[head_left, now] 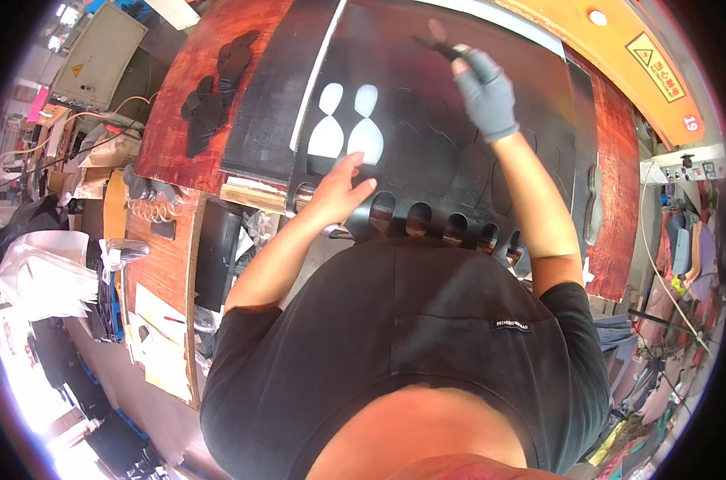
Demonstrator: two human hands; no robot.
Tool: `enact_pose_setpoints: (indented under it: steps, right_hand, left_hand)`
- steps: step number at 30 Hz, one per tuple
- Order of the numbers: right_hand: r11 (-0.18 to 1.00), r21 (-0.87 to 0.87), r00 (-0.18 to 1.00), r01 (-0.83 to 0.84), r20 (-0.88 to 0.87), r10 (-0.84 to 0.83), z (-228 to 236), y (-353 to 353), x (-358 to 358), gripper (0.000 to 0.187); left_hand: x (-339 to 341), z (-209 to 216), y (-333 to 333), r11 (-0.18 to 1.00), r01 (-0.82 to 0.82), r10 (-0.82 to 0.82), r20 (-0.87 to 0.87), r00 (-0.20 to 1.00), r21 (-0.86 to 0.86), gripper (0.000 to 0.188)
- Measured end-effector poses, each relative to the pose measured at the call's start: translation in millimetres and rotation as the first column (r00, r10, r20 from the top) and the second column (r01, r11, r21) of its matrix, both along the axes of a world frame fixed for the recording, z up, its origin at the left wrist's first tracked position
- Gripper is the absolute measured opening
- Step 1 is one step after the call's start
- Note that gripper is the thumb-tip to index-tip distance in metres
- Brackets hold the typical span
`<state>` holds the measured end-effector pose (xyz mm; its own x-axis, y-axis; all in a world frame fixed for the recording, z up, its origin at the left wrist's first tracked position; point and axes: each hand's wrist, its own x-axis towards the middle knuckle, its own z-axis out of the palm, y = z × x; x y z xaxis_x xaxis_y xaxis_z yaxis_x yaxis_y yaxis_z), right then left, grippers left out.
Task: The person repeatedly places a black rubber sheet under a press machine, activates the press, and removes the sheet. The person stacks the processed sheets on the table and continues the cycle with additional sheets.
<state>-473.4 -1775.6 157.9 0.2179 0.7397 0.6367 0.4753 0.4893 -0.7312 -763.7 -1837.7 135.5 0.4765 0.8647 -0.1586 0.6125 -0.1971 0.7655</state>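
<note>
Right now the bare left hand (339,192) is at the near edge of a black sheet (427,104), its thumb and fingers spread apart, fingertips at the near end of a pale shape (366,144); whether they touch it I cannot tell. A second pale shape (327,138) lies just to its left. The right hand (484,92), in a grey glove with bare fingertips, is over the far right part of the sheet. A dark, blurred thing (444,51) shows at its fingertips, and I cannot tell whether the fingers grip it. The sheet lies in front of the person, with a row of rounded openings (420,218) along its near edge. Dark flat pieces (207,116) lie on a red board (255,18) to the left. An orange beam (619,50) stands at far right.
</note>
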Motion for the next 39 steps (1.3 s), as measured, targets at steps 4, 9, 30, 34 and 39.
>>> enact_pose_setpoints:
  steps: [4,9,30,34,39]
  right_hand:
    - [0.956,-0.228,0.882,-0.184,0.390,0.263,-50,-47,-44,0.034]
    - [0.972,-0.099,0.872,-0.214,0.428,0.235,-83,-69,-57,0.053]
    - [0.966,-0.121,0.848,-0.228,0.464,0.258,-83,-65,-54,0.053]
    - [0.908,-0.419,0.981,0.031,0.186,0.052,-54,-25,-23,0.036]
    - [0.996,-0.088,0.999,0.017,-0.031,-0.019,-12,-15,47,0.025]
  left_hand:
    - [18,-5,24,0.988,-0.041,0.004,-0.244,0.970,-0.148,0.066]
    - [37,-7,55,0.911,-0.108,0.066,-0.119,0.991,-0.397,0.052]
    - [41,-5,52,0.630,0.142,0.465,0.517,0.718,-0.764,0.040]
    - [49,-7,36,0.900,-0.192,0.321,0.296,0.900,-0.391,0.053]
    - [57,-17,-4,0.988,-0.025,0.017,0.052,0.999,0.152,0.064]
